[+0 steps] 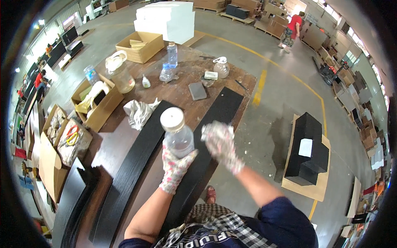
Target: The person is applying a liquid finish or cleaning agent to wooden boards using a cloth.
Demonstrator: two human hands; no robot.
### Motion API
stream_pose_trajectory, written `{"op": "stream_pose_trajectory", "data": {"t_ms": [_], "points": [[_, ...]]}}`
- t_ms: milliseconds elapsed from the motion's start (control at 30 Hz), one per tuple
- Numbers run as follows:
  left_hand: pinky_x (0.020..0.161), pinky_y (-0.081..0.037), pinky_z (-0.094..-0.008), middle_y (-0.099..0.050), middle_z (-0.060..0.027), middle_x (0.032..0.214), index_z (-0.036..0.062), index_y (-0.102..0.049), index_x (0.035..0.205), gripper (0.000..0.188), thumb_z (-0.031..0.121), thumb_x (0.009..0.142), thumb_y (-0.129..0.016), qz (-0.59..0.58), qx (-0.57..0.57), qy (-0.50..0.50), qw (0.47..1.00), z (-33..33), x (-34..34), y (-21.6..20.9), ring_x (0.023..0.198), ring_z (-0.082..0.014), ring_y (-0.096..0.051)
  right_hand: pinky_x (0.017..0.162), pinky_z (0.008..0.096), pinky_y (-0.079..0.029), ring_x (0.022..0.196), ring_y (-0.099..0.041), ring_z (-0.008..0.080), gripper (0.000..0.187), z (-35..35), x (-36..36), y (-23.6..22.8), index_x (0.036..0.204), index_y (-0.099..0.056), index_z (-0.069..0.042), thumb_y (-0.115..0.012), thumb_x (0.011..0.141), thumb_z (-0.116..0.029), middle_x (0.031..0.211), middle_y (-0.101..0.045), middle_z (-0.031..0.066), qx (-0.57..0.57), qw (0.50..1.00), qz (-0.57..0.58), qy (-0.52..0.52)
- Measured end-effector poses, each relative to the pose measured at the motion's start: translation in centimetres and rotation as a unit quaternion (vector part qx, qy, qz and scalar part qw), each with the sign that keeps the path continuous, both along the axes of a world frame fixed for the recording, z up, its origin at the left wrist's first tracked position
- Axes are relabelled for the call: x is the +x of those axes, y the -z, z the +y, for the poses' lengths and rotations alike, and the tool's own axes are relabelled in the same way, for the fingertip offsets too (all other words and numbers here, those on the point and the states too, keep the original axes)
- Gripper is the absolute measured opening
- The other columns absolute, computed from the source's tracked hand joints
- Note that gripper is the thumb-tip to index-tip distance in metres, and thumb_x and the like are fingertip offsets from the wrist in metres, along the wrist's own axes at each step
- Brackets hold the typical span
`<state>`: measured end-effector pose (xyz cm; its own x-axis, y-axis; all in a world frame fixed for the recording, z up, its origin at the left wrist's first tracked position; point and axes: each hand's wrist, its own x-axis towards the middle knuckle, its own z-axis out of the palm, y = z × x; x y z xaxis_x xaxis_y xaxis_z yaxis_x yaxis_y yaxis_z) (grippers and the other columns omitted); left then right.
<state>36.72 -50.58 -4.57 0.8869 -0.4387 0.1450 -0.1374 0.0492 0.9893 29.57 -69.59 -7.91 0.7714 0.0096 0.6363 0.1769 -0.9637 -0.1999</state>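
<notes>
My left hand (175, 165), in a white glove with pink spots, grips a clear plastic bottle (180, 141) with a wide white lid (172, 119). The bottle stands tilted slightly, held above the workbench. To its right, my gloved right hand (219, 142) is raised over a black board (221, 109); motion blurs its fingers, so I cannot tell whether it holds anything. A second long black board (132, 169) lies left of the bottle. Beside that board's far end is a crumpled white cloth (140, 113).
The brown workbench (244, 78) carries a large jar (121, 74), a water bottle (172, 56), a small white dropper bottle (146, 82), a grey block (197, 91) and cardboard boxes (97, 111). Black strips (70, 206) are stacked at left. Black panels (304, 153) sit on the floor at right. A person (292, 31) walks far off.
</notes>
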Motion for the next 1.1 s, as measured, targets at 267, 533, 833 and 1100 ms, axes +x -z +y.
{"op": "stream_pose_trajectory", "data": {"t_ms": [267, 533, 833, 1100], "points": [[0.091, -0.046, -0.0350, -0.061, -0.0135, 0.115, 0.0023, -0.046, 0.126, 0.078, 0.023, 0.062, -0.085, -0.105, 0.049, -0.024, 0.993, 1.1, -1.0, -2.9, 0.106, -0.0228, -0.059, 0.089, 0.0296, -0.047, 0.093, -0.058, 0.0187, 0.014, 6.9, -9.7, -4.7, 0.098, -0.059, -0.005, -0.057, 0.090, -0.016, 0.109, -0.060, 0.0092, 0.645, 0.754, 0.000, -0.122], [0.087, -0.049, -0.0386, -0.063, -0.0158, 0.109, 0.0011, -0.052, 0.121, 0.073, 0.027, 0.060, -0.083, -0.283, 0.185, 0.117, 0.934, 3.4, -3.7, -8.6, 0.101, -0.0325, -0.062, 0.047, 0.0208, -0.043, 0.059, -0.055, 0.0067, 0.022, 2.7, -11.0, -18.1, 0.110, -0.062, 0.000, -0.058, 0.089, -0.005, 0.103, -0.060, 0.0063, 0.510, 0.844, -0.166, -0.032], [0.075, -0.050, -0.0416, -0.064, -0.0134, 0.097, 0.0063, -0.056, 0.114, 0.063, 0.032, 0.062, -0.080, -0.431, 0.431, 0.174, 0.774, 4.7, -4.4, -12.0, 0.085, -0.0324, -0.063, 0.071, 0.0229, -0.049, 0.083, -0.059, 0.0079, 0.018, 3.6, -10.9, -9.1, 0.107, -0.065, -0.003, -0.057, 0.092, -0.009, 0.094, -0.065, 0.0020, 0.699, 0.713, -0.055, -0.017], [0.074, -0.049, -0.0419, -0.061, -0.0097, 0.098, 0.0076, -0.048, 0.121, 0.073, 0.044, 0.063, -0.075, -0.500, 0.622, 0.199, 0.570, -0.4, -5.7, -17.3, 0.083, -0.0283, -0.063, 0.059, 0.0230, -0.053, 0.068, -0.063, 0.0093, 0.021, 2.5, -9.7, -6.4, 0.111, -0.061, -0.002, -0.056, 0.093, -0.013, 0.088, -0.068, 0.0055, 0.861, 0.494, -0.118, -0.009]]}}
